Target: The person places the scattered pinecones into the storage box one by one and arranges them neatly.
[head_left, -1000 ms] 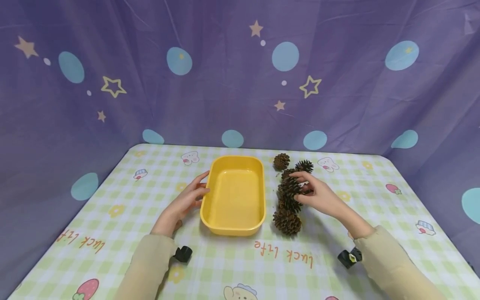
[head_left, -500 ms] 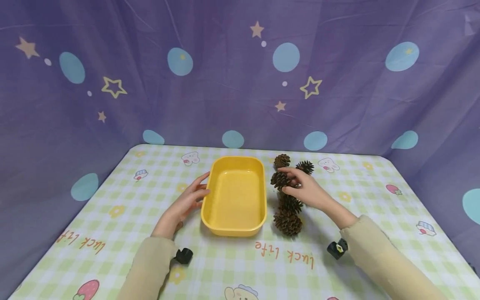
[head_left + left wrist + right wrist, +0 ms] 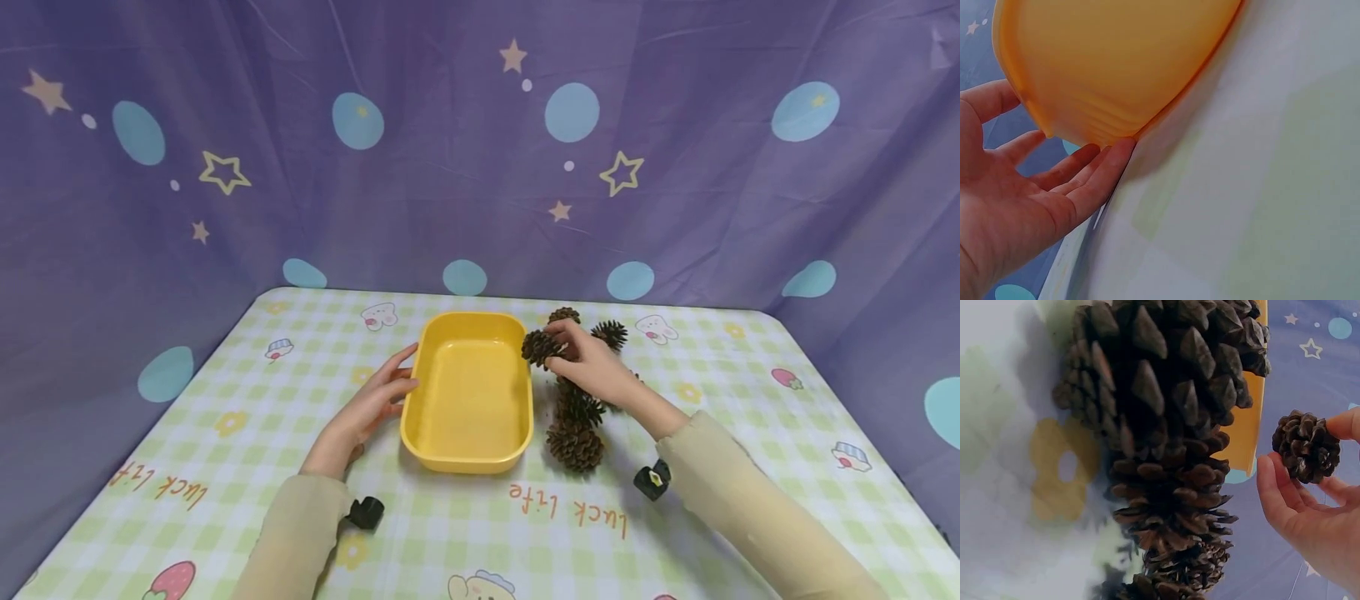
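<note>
A yellow rectangular tub [image 3: 467, 462] stands on the table with nothing inside it. Straight fingers of my left hand [image 3: 369, 408] touch its left side; the left wrist view shows the fingertips resting against the tub's wall [image 3: 1116, 69]. My right hand [image 3: 596, 362] pinches a brown pine cone [image 3: 542, 348] between thumb and fingers, raised beside the tub's right rim. In the right wrist view the held pine cone [image 3: 1307, 447] is clear of the others. Below and behind that hand lie several more pine cones [image 3: 576, 446], partly hidden by it.
One pine cone [image 3: 610, 334] lies apart at the back right, and another [image 3: 564, 315] at the back edge of the group. A checked tablecloth [image 3: 420, 542] covers the table. A purple patterned curtain [image 3: 450, 217] hangs behind it.
My right hand has lifted a pine cone from the row and carried it left to the tub's right rim. My left hand has stayed at the tub's side.
</note>
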The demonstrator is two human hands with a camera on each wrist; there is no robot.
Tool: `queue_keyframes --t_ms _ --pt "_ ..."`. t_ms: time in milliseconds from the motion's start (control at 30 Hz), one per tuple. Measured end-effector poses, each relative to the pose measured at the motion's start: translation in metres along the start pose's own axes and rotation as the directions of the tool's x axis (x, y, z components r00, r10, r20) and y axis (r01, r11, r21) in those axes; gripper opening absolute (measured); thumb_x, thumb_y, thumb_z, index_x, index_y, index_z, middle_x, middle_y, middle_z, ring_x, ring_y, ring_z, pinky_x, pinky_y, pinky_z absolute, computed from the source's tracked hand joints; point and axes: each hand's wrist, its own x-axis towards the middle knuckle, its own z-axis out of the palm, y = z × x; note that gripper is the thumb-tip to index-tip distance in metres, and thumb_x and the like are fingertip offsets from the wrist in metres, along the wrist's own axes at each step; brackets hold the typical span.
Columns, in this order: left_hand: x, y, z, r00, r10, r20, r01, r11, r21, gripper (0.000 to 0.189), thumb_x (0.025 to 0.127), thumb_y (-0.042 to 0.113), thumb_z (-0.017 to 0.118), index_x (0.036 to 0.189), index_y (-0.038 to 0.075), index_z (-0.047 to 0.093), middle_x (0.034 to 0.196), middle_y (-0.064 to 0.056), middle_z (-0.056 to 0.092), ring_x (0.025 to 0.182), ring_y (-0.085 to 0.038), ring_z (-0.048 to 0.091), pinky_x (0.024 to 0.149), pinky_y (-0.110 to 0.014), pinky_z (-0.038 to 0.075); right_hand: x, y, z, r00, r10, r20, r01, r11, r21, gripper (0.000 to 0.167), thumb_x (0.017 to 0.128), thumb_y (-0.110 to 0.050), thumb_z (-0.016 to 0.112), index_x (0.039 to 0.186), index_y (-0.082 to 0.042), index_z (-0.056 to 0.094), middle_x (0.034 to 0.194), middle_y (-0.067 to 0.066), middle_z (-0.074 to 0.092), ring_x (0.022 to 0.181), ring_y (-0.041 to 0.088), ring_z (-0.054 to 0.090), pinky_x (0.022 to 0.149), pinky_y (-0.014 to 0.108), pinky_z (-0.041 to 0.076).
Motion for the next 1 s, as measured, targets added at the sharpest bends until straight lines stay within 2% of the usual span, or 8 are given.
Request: queue_keyframes --t_ms 233,567,1000 --pt "-0.002 0.001 0.001 1.000 -0.004 -0.008 0.004 1.000 0.000 0.062 0.095 0.017 0.045 0.147 0.025 0.012 0.140 -0.018 0.031 0.126 -0.035 0.037 0.098 -0.047 0.039 0.012 -0.006 0.006 0.999 -0.035 0.018 0.035 0.999 -0.040 0.044 0.083 -0.024 0.058 0.125 -0.019 0.048 0.117 0.010 0.057 0.089 0.019 0.052 0.075 0.035 0.047" --pt "-0.002 0.001 0.000 1.000 0.003 0.007 -0.003 1.000 -0.010 0.062 0.096 0.016 0.043 0.148 0.024 0.010 0.142 -0.020 0.028 0.128 -0.038 0.033 0.098 -0.048 0.039 0.029 -0.018 0.012 0.996 -0.067 0.062 0.072 0.994 -0.084 0.046 0.083 -0.024 0.057 0.127 -0.016 0.048 0.124 0.007 0.053 0.100 0.022 0.056 0.081 0.038 0.049" --pt "-0.002 0.002 0.001 1.000 -0.004 -0.001 0.004 1.000 0.005 0.062 0.096 0.019 0.045 0.147 0.026 0.012 0.141 -0.017 0.031 0.126 -0.034 0.037 0.099 -0.048 0.039 0.055 -0.035 0.020 0.989 -0.086 0.119 0.111 0.969 -0.220 0.049 0.082 -0.025 0.060 0.129 -0.018 0.048 0.115 0.010 0.049 0.105 0.023 0.050 0.083 0.041 0.046"
